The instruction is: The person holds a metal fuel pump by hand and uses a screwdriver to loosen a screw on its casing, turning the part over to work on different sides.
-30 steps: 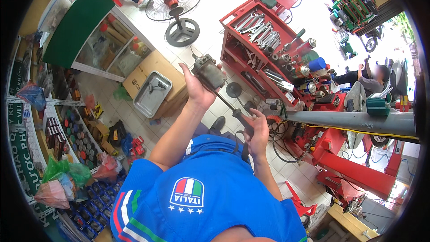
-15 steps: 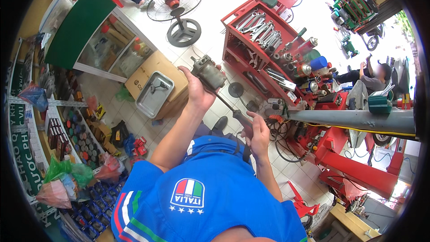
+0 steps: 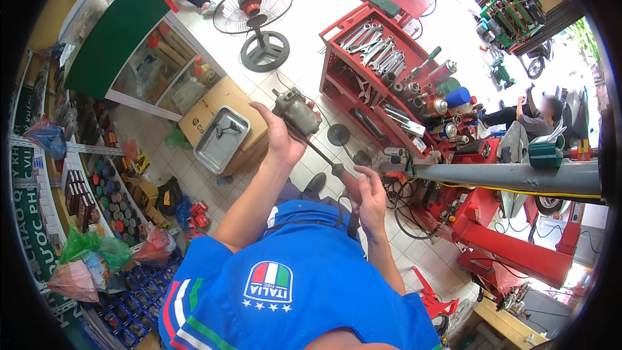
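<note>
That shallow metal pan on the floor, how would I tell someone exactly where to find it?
Start at the big red tool cart full of wrenches, then look left past the standing fan to the cardboard box beside the glass cabinet. The metal tray lies on that box: rectangular, shiny grey, the only silver pan there.

white tiled floor (image 3: 311, 84): pedestal fan (image 3: 254, 16), red tool cart (image 3: 389, 84), cardboard box (image 3: 223, 107) under steel tray (image 3: 222, 139).

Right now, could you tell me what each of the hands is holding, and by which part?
The left hand grips a grey metal engine part around its body. The right hand holds a screwdriver by its handle, tip at the part.
</note>
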